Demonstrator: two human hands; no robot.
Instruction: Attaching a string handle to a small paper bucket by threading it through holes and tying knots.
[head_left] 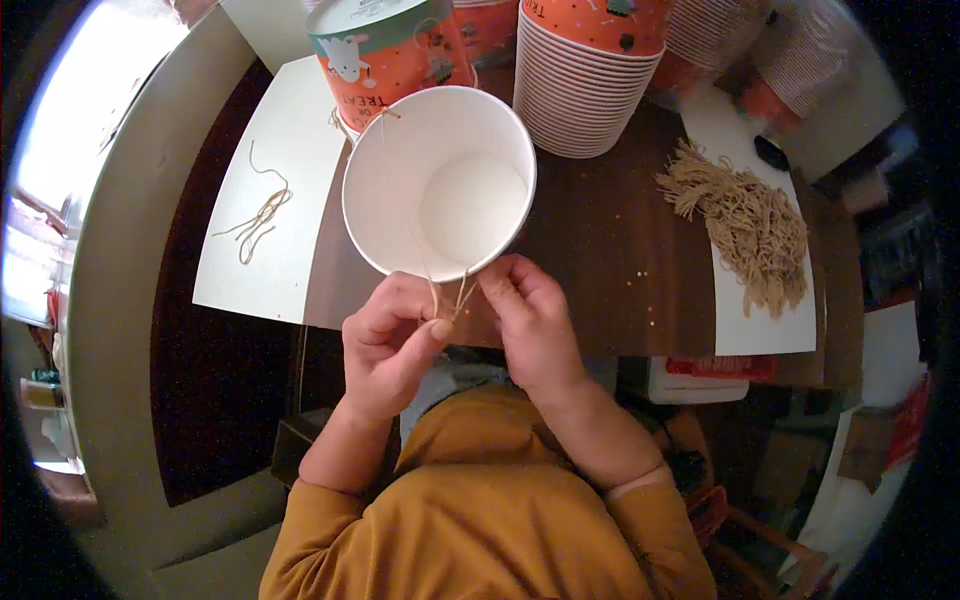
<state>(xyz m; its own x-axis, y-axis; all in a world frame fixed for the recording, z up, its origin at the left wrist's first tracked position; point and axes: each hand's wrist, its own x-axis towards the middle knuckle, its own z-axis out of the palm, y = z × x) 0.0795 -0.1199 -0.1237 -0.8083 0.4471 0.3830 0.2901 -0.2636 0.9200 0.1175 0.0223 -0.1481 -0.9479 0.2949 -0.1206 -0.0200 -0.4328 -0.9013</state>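
A white-lined paper bucket (395,205) stands tilted toward me at the table's front edge, its open mouth facing me. A thin tan string (462,292) passes at the near rim. My left hand (385,340) pinches the string between thumb and forefinger just below the rim. My right hand (535,325) is closed at the rim's right side, its thumb and forefinger pressed together on the string. Across the bucket, another bit of tan string (390,113) sits at the far left rim. The bucket's outer side is mostly hidden.
Behind the bucket stands an upturned orange and green printed bucket (385,60). To its right rises a tall stack of nested buckets (580,95). Loose strings (262,215) lie on the left white panel, and a heap of cut tan strings (745,230) on the right. A dark oval object (771,152) lies behind the heap.
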